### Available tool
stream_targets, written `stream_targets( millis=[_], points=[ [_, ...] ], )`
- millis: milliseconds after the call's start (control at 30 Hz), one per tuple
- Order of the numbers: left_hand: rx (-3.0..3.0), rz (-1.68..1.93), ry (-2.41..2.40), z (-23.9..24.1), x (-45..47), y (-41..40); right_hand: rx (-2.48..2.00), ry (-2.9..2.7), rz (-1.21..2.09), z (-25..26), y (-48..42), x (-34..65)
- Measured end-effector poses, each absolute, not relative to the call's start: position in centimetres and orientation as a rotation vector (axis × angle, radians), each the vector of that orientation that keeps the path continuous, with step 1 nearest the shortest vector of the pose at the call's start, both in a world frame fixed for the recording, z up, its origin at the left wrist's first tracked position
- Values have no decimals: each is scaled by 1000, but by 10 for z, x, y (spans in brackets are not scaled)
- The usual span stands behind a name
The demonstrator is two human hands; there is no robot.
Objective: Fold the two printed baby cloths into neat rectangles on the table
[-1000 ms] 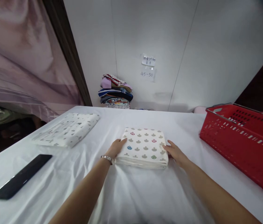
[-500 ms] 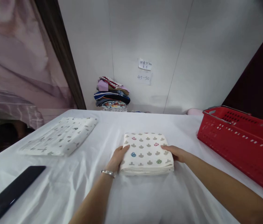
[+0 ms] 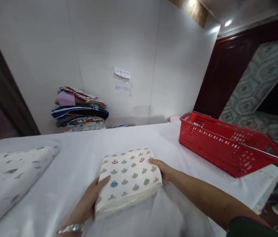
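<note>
Both hands meet a folded patterned cloth (image 3: 129,176) near the middle of the white-sheeted table (image 3: 80,154): the left hand (image 3: 89,199) clasps its near left corner, thumb on top; the right hand (image 3: 162,168) lays fingers over its right edge, whether gripping I cannot tell. A red basket (image 3: 218,148) stands by the right edge, a second folded cloth (image 3: 11,174) by the left.

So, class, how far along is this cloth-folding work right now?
Done: the cream cloth with mushroom prints is folded into a flat square, and a white patterned folded cloth lies at far left. In hand: the left hand and right hand grip the cream cloth's opposite edges. Left: it is over the white table cover, outside the red plastic basket.
</note>
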State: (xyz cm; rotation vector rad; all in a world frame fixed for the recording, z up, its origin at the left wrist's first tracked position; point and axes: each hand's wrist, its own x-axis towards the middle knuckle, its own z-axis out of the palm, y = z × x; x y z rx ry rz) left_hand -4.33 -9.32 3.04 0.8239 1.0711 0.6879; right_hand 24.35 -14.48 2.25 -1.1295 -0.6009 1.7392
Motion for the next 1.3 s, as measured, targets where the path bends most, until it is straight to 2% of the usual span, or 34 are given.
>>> stream_targets(
  millis=[267, 433, 733, 900, 1100, 1200, 1300],
  points=[
    [845, 680, 1105, 28, -43, -93, -1025, -577, 1849, 12, -149, 255],
    [909, 760, 1050, 34, -46, -93, -959, -663, 1747, 19, -165, 250],
    [901, 709, 1099, 35, -75, -87, -1287, -805, 1652, 23, -185, 224],
    [829, 678, 1098, 33, -71, -91, -1273, -847, 1563, 38, -176, 230],
    [834, 625, 923, 27, -31, -112, -1450, -869, 1189, 48, -141, 285],
    [913, 488, 914, 22, -10, -122, -1794, -905, 1005, 38, -129, 320],
    [958, 451, 905, 18, -3, -126, -2164, -1208, 693, 30, -128, 336]
  ],
)
